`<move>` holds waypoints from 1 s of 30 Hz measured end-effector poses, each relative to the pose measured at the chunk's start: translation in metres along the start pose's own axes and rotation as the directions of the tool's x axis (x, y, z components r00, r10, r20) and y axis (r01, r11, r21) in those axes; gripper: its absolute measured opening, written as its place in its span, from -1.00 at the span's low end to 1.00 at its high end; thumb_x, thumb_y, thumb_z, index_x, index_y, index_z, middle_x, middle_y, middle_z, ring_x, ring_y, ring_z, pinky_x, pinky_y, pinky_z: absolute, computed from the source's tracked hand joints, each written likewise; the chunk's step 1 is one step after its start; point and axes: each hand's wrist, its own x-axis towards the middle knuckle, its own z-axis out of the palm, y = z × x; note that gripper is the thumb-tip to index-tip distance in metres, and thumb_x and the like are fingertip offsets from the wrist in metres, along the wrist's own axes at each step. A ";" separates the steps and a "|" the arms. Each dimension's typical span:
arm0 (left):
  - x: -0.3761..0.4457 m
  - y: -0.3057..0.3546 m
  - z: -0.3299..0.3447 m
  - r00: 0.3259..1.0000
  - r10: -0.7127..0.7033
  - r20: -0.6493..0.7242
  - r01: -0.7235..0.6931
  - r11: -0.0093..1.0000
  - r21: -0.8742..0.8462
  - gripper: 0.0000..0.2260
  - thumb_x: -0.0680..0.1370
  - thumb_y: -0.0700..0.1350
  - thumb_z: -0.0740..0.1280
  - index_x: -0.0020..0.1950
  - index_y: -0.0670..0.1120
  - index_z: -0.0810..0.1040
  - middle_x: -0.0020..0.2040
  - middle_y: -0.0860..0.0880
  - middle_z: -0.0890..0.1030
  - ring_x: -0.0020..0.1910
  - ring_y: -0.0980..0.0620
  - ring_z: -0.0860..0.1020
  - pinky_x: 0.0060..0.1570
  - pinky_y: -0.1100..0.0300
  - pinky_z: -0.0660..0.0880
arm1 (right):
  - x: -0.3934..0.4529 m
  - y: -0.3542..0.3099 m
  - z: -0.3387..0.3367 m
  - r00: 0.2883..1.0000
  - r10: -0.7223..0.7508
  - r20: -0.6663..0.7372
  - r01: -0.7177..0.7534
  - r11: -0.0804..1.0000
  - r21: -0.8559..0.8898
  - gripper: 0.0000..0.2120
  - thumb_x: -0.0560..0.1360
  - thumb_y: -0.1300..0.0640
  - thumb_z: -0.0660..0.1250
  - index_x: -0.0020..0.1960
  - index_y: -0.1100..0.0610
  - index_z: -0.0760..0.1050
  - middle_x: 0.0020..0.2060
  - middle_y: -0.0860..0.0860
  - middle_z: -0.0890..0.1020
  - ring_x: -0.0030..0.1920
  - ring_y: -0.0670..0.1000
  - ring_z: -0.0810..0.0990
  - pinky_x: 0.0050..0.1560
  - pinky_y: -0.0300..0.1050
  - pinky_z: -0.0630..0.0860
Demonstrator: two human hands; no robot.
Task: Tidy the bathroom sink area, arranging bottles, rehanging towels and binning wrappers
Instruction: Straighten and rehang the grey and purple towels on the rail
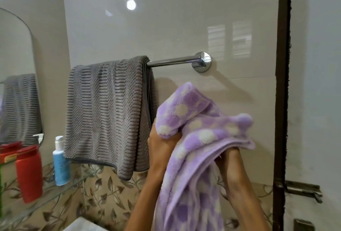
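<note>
Your left hand (162, 144) and right hand (228, 158) both grip the purple spotted towel (195, 138). It hangs below the chrome towel bar (171, 62), right of the grey towel (107, 112).

Both forearms are bare, no sleeves showing; a thin ring (154, 123) sits on a left hand (162, 143) finger.

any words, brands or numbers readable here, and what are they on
None can be read.
Blue and white pump bottle: dark print on the front, too small and blurred.
Red plastic bottle: no text shows; its mirror reflection has a yellowish label, blurred.
Grey ribbed towel, purple dotted towel: no lettering.
</note>
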 end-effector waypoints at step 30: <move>-0.067 0.031 -0.028 0.789 0.356 0.500 -0.474 0.871 0.129 -0.77 0.37 -0.04 0.45 0.01 0.08 0.59 0.04 0.15 0.63 0.09 0.18 0.56 0.12 0.31 0.44 | -0.058 0.001 -0.022 0.926 -0.231 0.299 0.376 0.632 -0.677 -0.76 0.29 -0.24 0.25 -0.12 -0.20 0.55 -0.40 -0.24 0.62 -0.43 -0.31 0.46 -0.43 -0.46 0.40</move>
